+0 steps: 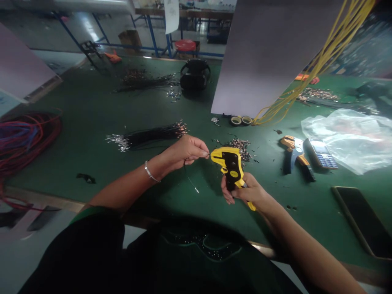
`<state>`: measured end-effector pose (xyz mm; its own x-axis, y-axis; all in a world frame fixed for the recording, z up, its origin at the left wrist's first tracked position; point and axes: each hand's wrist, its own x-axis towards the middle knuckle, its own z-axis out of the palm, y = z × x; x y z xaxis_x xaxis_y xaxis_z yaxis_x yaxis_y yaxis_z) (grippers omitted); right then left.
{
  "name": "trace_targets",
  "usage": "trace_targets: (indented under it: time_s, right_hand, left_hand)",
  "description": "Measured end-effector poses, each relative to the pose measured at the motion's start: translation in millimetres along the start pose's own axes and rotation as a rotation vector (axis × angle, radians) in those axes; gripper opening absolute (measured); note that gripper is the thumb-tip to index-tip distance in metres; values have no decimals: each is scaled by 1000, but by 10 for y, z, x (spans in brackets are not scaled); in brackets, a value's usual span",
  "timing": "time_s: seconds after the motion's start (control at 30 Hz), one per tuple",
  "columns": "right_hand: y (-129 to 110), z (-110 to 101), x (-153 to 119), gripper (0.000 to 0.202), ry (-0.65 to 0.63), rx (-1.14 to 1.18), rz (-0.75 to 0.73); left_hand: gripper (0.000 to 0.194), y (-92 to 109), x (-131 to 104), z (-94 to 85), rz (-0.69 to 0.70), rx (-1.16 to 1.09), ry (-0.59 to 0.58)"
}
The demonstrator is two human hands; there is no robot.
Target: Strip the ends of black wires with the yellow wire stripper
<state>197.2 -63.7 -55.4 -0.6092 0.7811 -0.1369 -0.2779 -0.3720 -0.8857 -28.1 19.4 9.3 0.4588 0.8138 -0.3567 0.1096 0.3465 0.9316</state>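
Over the green table, my left hand (pixel 190 148) pinches a thin black wire (pixel 190 179). One end points at the jaws of a yellow and black wire stripper (pixel 232 165); whether it is between them cannot be made out. The other end, silvery, hangs below the hand. My right hand (pixel 241 190) is wrapped round the stripper's handles. Behind the stripper lies a pile of small dark and coppery scraps (pixel 241 147). A bundle of black wires (pixel 150 136) lies behind my left hand, with silvery ends left and coppery ends right.
Red and blue wire coils (pixel 30 139) lie at left. At right are another stripper (pixel 295 153), a keypad phone (pixel 321 153), a smartphone (pixel 363 218) and a plastic bag (pixel 352 139). Tape rolls (pixel 241 120), a grey panel (pixel 263 57) and hanging yellow wires (pixel 324 61) stand behind.
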Motion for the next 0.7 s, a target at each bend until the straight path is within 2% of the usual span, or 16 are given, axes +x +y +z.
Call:
trace_targets:
  time_s: [0.23,0.7]
  right_hand:
    - [40,55,2,18,55,-3,14]
    - [116,97,55,18,129,81,2]
  left_hand:
    - [5,-29,35,-16,56,60,17]
    - [9,-90,125,-33,70,157,39]
